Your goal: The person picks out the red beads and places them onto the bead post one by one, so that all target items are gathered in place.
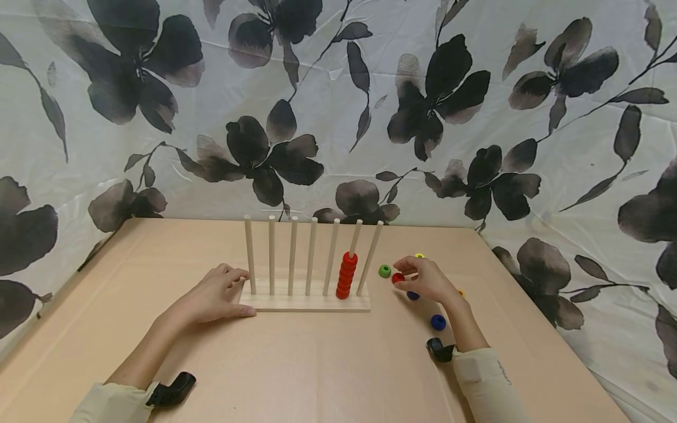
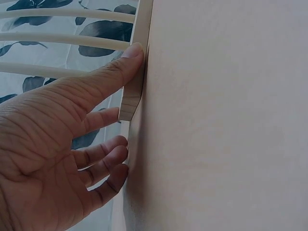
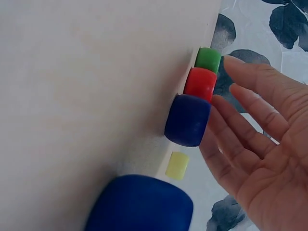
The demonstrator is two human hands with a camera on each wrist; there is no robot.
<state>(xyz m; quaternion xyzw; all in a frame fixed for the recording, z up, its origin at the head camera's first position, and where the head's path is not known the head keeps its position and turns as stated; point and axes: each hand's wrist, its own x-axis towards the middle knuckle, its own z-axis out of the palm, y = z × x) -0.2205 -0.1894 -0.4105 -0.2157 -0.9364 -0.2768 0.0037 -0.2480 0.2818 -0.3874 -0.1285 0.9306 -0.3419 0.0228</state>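
Note:
A wooden peg rack with several upright rods stands on the table, and a stack of red beads sits on its second rod from the right. My left hand holds the rack's left end, thumb on the front edge of the base and index finger at its end. Over the loose beads at the right, my right hand has its fingers apart. Its fingertips are close to a red bead, with a green bead and a blue bead alongside.
Another blue bead lies nearer the front, below the right hand. A yellow bead shows behind that hand, and an orange-yellow one peeks out beside the wrist. Floral cloth hangs behind the table.

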